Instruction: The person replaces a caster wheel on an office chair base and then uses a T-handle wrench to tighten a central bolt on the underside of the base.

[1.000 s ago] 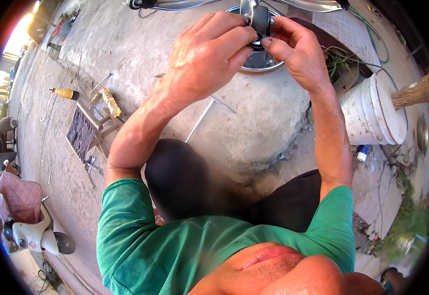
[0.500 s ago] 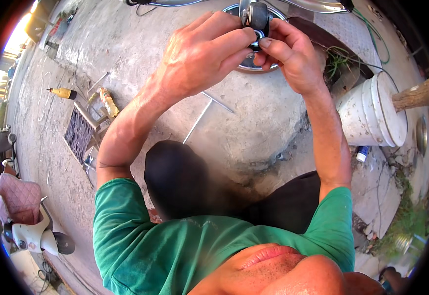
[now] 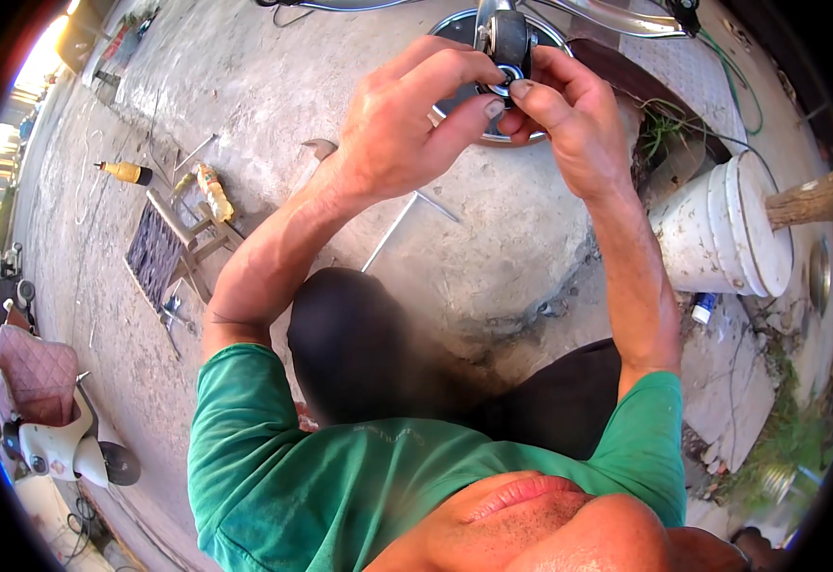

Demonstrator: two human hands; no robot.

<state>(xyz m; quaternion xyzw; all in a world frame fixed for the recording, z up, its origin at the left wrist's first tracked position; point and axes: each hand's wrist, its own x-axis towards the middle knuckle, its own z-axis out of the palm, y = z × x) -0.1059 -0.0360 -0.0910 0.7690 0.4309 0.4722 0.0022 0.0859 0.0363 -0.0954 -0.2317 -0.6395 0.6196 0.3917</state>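
A small ring-shaped metal part (image 3: 506, 82), much like a bearing, sits at the end of a dark cylindrical piece (image 3: 508, 40) on a metal shaft at the top of the view. My right hand (image 3: 576, 119) pinches the ring's right side with thumb and curled fingers. From the left, my left hand (image 3: 397, 119) reaches in, its index fingertip against the ring and its thumb spread away below. Behind both hands lies a round dark dish-like piece with a shiny rim (image 3: 442, 110). My fingers partly cover the ring.
A T-shaped metal bar tool (image 3: 392, 232) lies on the concrete before my knees. To the left are a low stool (image 3: 156, 250), a plastic bottle (image 3: 214, 194) and a yellow-and-black bottle (image 3: 124, 173). A white bucket (image 3: 712, 229) stands right, near a small blue-and-white container (image 3: 703, 308).
My left thumb has come away from the left fingers, and more of the ring shows. The right hand keeps its pinch. The whole view has shifted slightly.
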